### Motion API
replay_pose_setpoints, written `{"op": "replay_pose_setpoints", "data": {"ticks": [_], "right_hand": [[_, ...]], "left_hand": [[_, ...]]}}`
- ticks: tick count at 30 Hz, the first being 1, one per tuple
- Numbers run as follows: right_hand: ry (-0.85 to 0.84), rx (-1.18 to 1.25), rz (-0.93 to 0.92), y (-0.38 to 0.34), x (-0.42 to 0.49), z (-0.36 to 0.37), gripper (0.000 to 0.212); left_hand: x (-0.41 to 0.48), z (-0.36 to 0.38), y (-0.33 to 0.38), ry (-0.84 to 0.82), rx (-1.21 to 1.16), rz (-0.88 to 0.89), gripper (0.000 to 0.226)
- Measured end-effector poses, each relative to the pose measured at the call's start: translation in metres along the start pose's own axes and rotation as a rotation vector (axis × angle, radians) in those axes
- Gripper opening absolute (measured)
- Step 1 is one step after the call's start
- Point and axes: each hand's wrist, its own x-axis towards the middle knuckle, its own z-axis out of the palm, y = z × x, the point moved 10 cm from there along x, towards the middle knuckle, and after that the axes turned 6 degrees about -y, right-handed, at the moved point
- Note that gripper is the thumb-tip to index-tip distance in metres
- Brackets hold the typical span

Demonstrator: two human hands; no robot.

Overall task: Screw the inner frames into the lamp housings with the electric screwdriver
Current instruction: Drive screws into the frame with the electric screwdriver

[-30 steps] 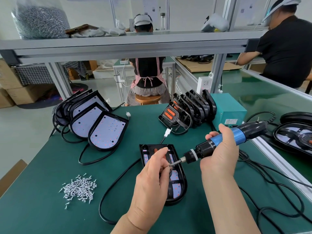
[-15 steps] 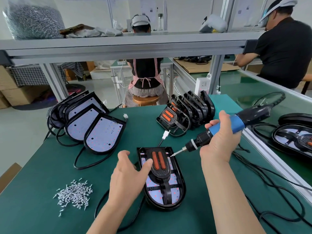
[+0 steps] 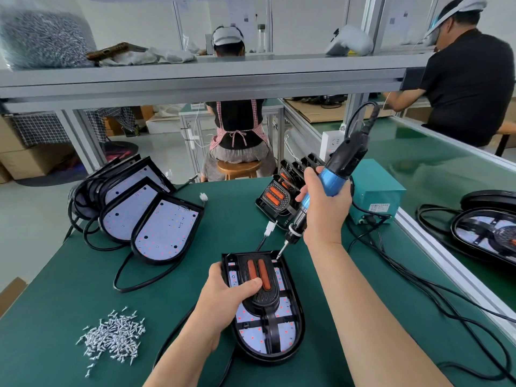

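A black lamp housing (image 3: pixel 293 342) lies on the green mat in front of me, with a black inner frame (image 3: pixel 265 300) carrying two orange strips set inside it. My left hand (image 3: pixel 223 300) grips the housing's left edge, thumb pressing on the frame. My right hand (image 3: pixel 324 210) holds the blue and black electric screwdriver (image 3: pixel 335 174) nearly upright. Its bit tip touches the housing's far right corner.
A pile of small silver screws (image 3: pixel 114 335) lies at the left front. Several housings with LED boards (image 3: pixel 164 230) lean at the back left, and a row of inner frames (image 3: pixel 282 191) at the back. A teal power box (image 3: pixel 377 196) and cables (image 3: pixel 418 283) sit right.
My left hand moved from beside the housing onto its left edge and frame. The screwdriver swung from a flat angle to nearly upright, its tip coming down onto the far right corner.
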Motion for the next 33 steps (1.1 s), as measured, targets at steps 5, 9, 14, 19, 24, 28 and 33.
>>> {"op": "replay_pose_setpoints", "data": {"ticks": [5, 9, 14, 19, 24, 28, 33], "right_hand": [[-0.031, -0.003, 0.027, 0.009, 0.001, 0.005, 0.019], [-0.054, -0.035, 0.039, 0.013, -0.002, 0.009, 0.020], [-0.106, -0.078, 0.030, 0.013, -0.001, 0.020, 0.024], [-0.164, -0.118, 0.022, 0.014, -0.001, 0.031, 0.028], [-0.186, -0.116, 0.015, 0.014, -0.001, 0.032, 0.030], [-0.164, -0.133, 0.021, 0.015, -0.001, 0.029, 0.025], [-0.187, -0.151, 0.025, 0.017, -0.004, 0.032, 0.027]], "left_hand": [[0.003, 0.001, -0.002, -0.012, -0.046, 0.013, 0.056], [0.004, 0.000, -0.004, -0.018, -0.060, 0.016, 0.053], [0.003, 0.003, -0.001, -0.029, -0.078, 0.025, 0.053], [0.000, 0.003, 0.003, -0.028, -0.090, 0.043, 0.049], [-0.002, 0.005, 0.006, -0.043, -0.097, 0.053, 0.049], [-0.002, 0.004, 0.006, -0.033, -0.104, 0.057, 0.049], [-0.002, 0.005, 0.006, -0.042, -0.106, 0.052, 0.050]]}}
